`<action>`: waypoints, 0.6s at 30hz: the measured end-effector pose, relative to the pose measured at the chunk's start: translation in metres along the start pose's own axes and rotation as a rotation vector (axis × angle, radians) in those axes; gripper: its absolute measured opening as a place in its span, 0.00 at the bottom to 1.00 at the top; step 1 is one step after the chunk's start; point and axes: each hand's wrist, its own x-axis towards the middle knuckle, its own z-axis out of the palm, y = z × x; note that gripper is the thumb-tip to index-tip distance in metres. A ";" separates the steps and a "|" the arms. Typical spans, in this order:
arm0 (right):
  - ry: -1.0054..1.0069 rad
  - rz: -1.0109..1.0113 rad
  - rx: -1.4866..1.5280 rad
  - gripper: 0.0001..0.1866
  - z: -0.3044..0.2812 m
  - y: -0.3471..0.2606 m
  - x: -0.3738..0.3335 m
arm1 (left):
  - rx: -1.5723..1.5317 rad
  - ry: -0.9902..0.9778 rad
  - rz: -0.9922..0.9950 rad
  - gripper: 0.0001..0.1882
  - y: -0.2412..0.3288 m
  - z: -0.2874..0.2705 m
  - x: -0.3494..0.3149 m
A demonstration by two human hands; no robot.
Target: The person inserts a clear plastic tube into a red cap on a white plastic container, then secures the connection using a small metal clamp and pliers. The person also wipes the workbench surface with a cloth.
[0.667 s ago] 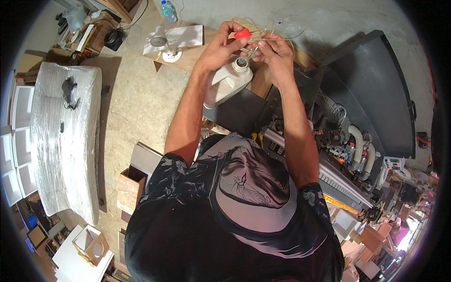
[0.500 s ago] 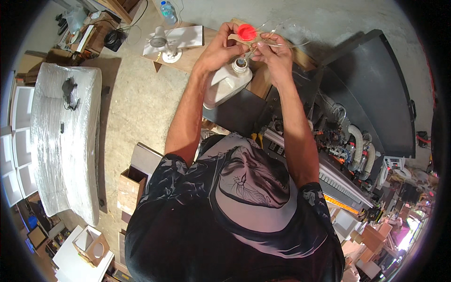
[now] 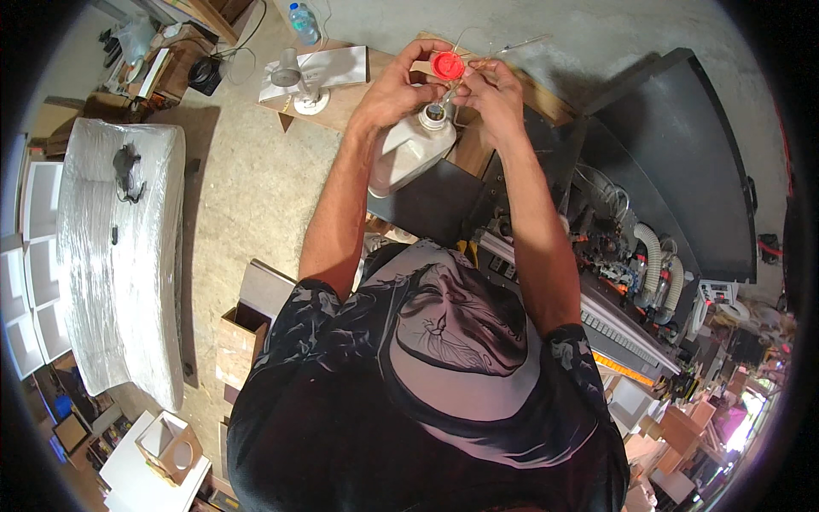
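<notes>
Above a whitish plastic jug [image 3: 403,162] with an uncapped mouth, my left hand [image 3: 394,92] grips a round red cap [image 3: 447,66] by its edge, between thumb and fingers. My right hand [image 3: 493,101] is closed beside the cap, fingers pinched on a thin clear tube [image 3: 515,45] that trails off past the fingertips. Some tubing also runs down close to the jug's mouth. The fingers partly hide where tube and cap meet.
A black machine with a raised dark cover [image 3: 682,154] and ribbed hoses [image 3: 650,247] stands at the right. To the left are a white fan-like device [image 3: 311,98], a water bottle [image 3: 304,24] and a plastic-wrapped sofa [image 3: 119,264]. An open wooden box [image 3: 241,328] sits by my left side.
The red cap has turned to show its ridged face more squarely and sits slightly lower. My right hand has shifted a little left and down, and the loose tubing has swung into a new line.
</notes>
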 end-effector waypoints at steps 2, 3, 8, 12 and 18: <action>-0.007 0.011 -0.018 0.11 0.000 0.002 0.001 | 0.034 0.041 -0.025 0.33 -0.001 0.000 0.000; -0.010 0.016 -0.026 0.10 0.001 0.001 0.000 | 0.052 0.061 -0.038 0.32 0.000 0.001 0.000; -0.014 -0.015 -0.006 0.13 0.001 0.002 0.000 | 0.097 0.120 -0.049 0.31 -0.001 0.001 0.002; 0.003 -0.001 -0.034 0.14 0.001 0.001 -0.001 | 0.114 0.146 -0.003 0.30 -0.004 0.005 0.003; 0.006 -0.003 -0.049 0.13 0.003 0.000 0.001 | 0.116 0.132 -0.017 0.30 -0.006 0.002 0.004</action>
